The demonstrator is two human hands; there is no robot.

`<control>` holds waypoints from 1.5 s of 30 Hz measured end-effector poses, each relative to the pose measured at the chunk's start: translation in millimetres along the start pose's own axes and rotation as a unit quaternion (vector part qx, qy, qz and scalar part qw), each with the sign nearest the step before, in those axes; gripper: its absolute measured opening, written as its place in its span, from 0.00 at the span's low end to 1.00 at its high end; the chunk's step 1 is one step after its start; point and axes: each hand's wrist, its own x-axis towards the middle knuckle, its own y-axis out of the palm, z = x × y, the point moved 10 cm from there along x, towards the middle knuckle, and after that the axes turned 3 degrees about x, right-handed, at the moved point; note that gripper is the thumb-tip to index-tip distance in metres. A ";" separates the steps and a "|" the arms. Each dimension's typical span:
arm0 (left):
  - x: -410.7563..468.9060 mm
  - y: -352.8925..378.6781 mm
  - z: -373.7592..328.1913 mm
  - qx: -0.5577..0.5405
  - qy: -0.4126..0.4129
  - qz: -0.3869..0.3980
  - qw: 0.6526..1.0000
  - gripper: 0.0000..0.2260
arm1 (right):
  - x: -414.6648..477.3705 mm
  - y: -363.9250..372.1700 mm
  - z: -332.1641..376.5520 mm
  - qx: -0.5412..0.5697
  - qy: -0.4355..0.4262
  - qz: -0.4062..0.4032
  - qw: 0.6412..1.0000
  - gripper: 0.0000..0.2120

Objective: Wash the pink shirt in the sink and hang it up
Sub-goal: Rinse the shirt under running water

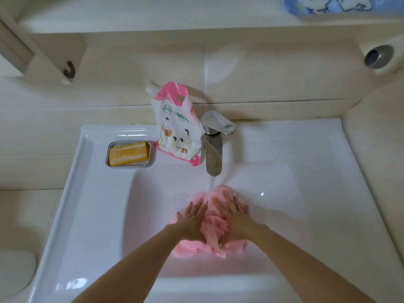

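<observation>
1. At far left a dark hook (70, 69) on the cabinet side carries nothing, so I judge that hanging has not begun.
2. On the far rim of the sink (306, 193), a yellow soap bar (128, 153) lies in its metal dish (151, 154). Just to the right stands a detergent pouch (177, 127). I see no clear suds, so I cannot tell whether either has been used.
3. My left hand (193, 217) lies flat on the left side of the cloth with its fingers straight. Its grip is open, pressing and not clutching.
4. The faucet (213, 154) is running, and its stream (213, 182) lands on the far end of the pink shirt (215, 232). The shirt sits bunched and wet in the middle of the basin. I read this as mid-wash, either wetting or rinsing, with wringing out and hanging up left to do.
5. The bundle's long axis runs far to near, from under the stream toward me. A raised ridge of folds between my hands follows the same line. No collar, sleeve or hem shows, so I cannot say which end points where.
6. My right hand (235, 215) mirrors the left on the right side of the cloth. Its fingers are straight and its grip is open, pressing down.
</observation>
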 end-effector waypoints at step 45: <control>21.3 8.8 23.6 0.073 0.059 -0.134 0.987 0.59 | -7.5 -21.0 2.3 0.095 0.066 -0.170 0.979 0.39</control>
